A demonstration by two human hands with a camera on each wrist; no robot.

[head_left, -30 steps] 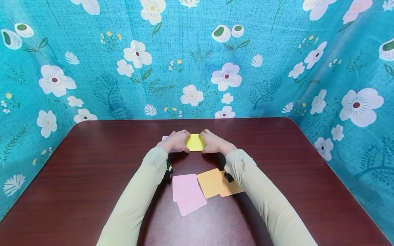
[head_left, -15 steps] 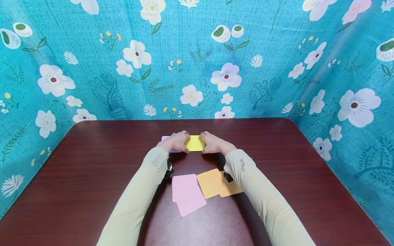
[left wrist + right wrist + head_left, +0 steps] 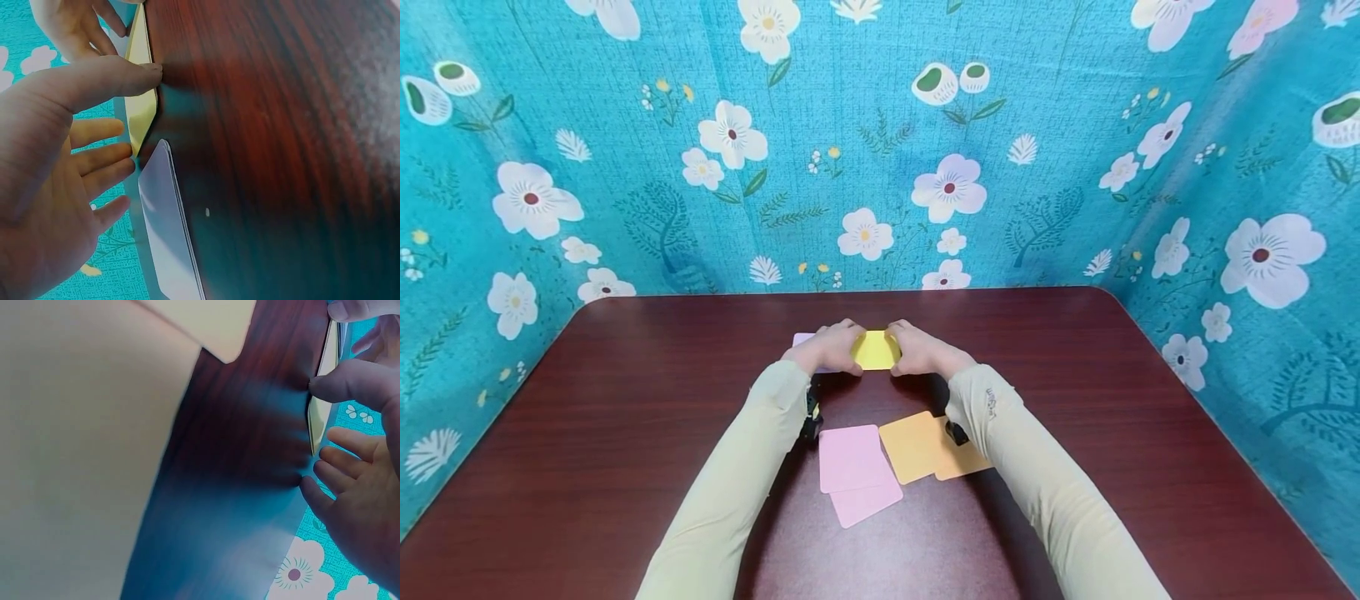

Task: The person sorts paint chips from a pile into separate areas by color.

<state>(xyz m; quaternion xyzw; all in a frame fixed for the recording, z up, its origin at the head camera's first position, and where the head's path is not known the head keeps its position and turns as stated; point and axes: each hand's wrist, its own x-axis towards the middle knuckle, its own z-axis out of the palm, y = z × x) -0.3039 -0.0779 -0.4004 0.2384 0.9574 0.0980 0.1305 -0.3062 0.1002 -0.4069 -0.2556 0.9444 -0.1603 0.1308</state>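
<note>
A yellow square card (image 3: pixel 875 350), perhaps a thin stack, lies flat toward the far side of the table between both hands. My left hand (image 3: pixel 835 346) grips its left side, the thumb on the near edge and the fingers at the far side. My right hand (image 3: pixel 922 348) does the same at the right side. In the left wrist view the thumb presses the card's near edge, and lilac cards (image 3: pixel 165 225) lie beside it, below the left hand. The right wrist view shows the right thumb on the yellow card's edge, fingers spread behind.
Two overlapping pink cards (image 3: pixel 850 458) lie nearer on the dark wood table (image 3: pixel 662 433). Right of them are two orange cards (image 3: pixel 910 447), one partly under the right sleeve (image 3: pixel 1022 450). A blue flowered cloth (image 3: pixel 820 167) hangs behind the table.
The yellow card's far edge sits slightly lower in view than one second ago. Both hands stay around it with hardly any movement, and the other cards lie as before.
</note>
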